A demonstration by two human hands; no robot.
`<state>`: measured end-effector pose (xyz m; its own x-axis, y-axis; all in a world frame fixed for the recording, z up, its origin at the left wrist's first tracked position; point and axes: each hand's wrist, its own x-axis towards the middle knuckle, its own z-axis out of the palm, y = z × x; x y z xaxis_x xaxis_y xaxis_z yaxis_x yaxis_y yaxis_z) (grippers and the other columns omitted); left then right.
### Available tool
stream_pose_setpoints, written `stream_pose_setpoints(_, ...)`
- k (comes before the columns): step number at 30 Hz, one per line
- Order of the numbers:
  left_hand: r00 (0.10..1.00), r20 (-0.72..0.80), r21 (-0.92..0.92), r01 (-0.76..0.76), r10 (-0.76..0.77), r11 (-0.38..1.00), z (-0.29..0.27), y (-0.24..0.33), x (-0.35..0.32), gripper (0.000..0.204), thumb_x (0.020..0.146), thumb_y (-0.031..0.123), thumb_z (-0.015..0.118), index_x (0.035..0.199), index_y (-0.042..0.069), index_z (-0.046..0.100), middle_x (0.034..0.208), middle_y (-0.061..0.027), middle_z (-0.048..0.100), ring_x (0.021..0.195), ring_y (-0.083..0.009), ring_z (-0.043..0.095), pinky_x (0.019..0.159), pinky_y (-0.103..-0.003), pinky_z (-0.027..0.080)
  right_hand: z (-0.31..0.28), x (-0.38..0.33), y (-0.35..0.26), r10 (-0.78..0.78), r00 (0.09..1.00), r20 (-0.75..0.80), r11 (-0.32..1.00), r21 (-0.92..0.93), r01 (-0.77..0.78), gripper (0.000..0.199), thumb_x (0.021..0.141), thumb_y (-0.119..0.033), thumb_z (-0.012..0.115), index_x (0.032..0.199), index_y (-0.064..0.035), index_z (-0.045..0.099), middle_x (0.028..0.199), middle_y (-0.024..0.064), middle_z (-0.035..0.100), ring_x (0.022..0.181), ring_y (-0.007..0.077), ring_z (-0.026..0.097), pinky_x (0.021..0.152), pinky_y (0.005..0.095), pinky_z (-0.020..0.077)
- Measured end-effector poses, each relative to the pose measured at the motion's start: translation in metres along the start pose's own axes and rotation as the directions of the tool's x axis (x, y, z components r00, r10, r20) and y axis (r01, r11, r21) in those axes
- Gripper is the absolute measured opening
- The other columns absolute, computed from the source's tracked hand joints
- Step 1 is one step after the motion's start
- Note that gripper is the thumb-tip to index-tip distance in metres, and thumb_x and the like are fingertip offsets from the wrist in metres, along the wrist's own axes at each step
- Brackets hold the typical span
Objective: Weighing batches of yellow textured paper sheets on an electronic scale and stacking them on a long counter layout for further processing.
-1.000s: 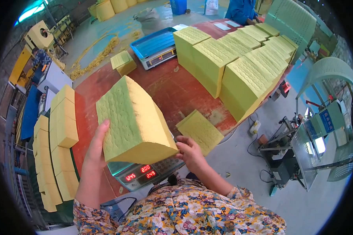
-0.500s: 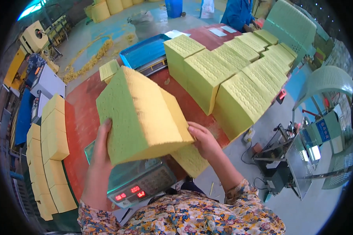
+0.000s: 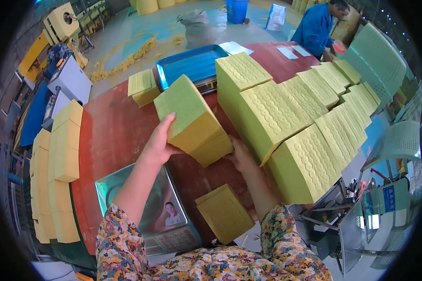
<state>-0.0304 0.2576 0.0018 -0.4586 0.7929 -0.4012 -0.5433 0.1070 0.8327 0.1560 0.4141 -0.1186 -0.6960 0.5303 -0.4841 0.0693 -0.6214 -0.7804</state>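
Observation:
Between both hands I hold a thick stack of yellow joss paper [image 3: 197, 124], tilted over the red table. My left hand [image 3: 162, 140] grips its near left side, the thumb lying along the face. My right hand [image 3: 241, 155] holds its lower right corner; some of those fingers are hidden. Nearer my body, a digital scale [image 3: 160, 201] has a bare metal pan, partly covered by my left forearm. Beside the scale lies a smaller stack of yellow paper [image 3: 226, 213]. Tall embossed joss paper stacks [image 3: 281, 110] stand close by my right hand.
A blue tray [image 3: 190, 68] and a small yellow stack [image 3: 143, 86] stand beyond my hands on the red table [image 3: 105, 133]. Yellow blocks [image 3: 63, 157] line the left side. A person in blue [image 3: 312, 28] is at the far right, near a green plastic chair [image 3: 373, 61].
Both hands have carried the joss paper stack away from my body, from above the scale to farther over the table, and turned it. The scale pan and smaller near stack now show more fully.

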Motion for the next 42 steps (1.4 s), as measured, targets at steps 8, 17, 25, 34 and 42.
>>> stream_pose_setpoints(8, 0.959, -0.144, 0.133, -0.224, 0.243, 0.965, 0.046, -0.031, 0.016, 0.070, 0.090, 0.037, 0.065, 0.143, 0.006, 0.032, 0.134, -0.0118, 0.049, 0.123, -0.0236, 0.051, 0.099, -0.042, 0.045, -0.010, -0.069, 0.069, -0.486, 0.869, -0.089, 0.803, -0.439, 0.404, 0.032, 0.092, -0.016, 0.063, 0.119, -0.0016, 0.057, 0.115, 0.0132, 0.062, 0.110, 0.0245, 0.060, 0.093, 0.0335, 0.0473)
stream_pose_setpoints(17, 0.946, -0.117, 0.215, -0.274, 0.303, 0.938, 0.059, -0.008, 0.077, 0.072, 0.088, 0.039, 0.063, 0.143, 0.002, 0.033, 0.134, -0.0133, 0.050, 0.119, -0.0242, 0.052, 0.101, -0.039, 0.040, -0.002, 0.033, 0.043, -0.665, 0.746, -0.027, 0.609, -0.598, 0.521, 0.028, 0.089, -0.021, 0.067, 0.103, 0.0005, 0.057, 0.094, 0.0161, 0.067, 0.092, 0.0270, 0.067, 0.080, 0.0376, 0.0508)
stream_pose_setpoints(25, 0.960, -0.094, 0.318, -0.224, 0.265, 0.921, 0.066, 0.004, 0.112, 0.067, 0.089, 0.051, 0.057, 0.139, 0.007, 0.049, 0.139, -0.0089, 0.052, 0.129, -0.0205, 0.043, 0.108, -0.038, 0.027, 0.000, 0.050, 0.020, -0.647, 0.762, -0.037, 0.629, -0.591, 0.505, 0.030, 0.087, -0.023, 0.070, 0.104, -0.0003, 0.059, 0.093, 0.0160, 0.066, 0.089, 0.0290, 0.066, 0.080, 0.0383, 0.0507)
stream_pose_setpoints(34, 0.755, -0.020, 0.466, -0.573, 0.656, 0.674, 0.049, -0.024, 0.008, 0.062, 0.096, 0.043, 0.054, 0.133, -0.005, 0.041, 0.125, -0.0199, 0.055, 0.119, -0.0226, 0.049, 0.102, -0.040, 0.039, 0.065, -0.063, -0.026, -0.518, 0.840, 0.163, 0.810, -0.221, 0.543, 0.023, 0.092, -0.005, 0.054, 0.113, 0.0017, 0.059, 0.102, 0.0087, 0.063, 0.097, 0.0178, 0.060, 0.089, 0.0306, 0.0482)
stream_pose_setpoints(42, 0.816, -0.181, 0.291, -0.489, 0.549, 0.822, -0.089, 0.013, -0.215, 0.064, 0.095, 0.025, 0.063, 0.147, 0.003, 0.033, 0.145, -0.0222, 0.041, 0.129, -0.0260, 0.047, 0.104, -0.036, 0.042, 0.254, -0.165, 0.007, -0.302, 0.660, 0.688, 0.827, -0.155, 0.540, 0.022, 0.091, 0.001, 0.051, 0.112, 0.0024, 0.058, 0.103, 0.0075, 0.064, 0.096, 0.0142, 0.060, 0.089, 0.0288, 0.0479)
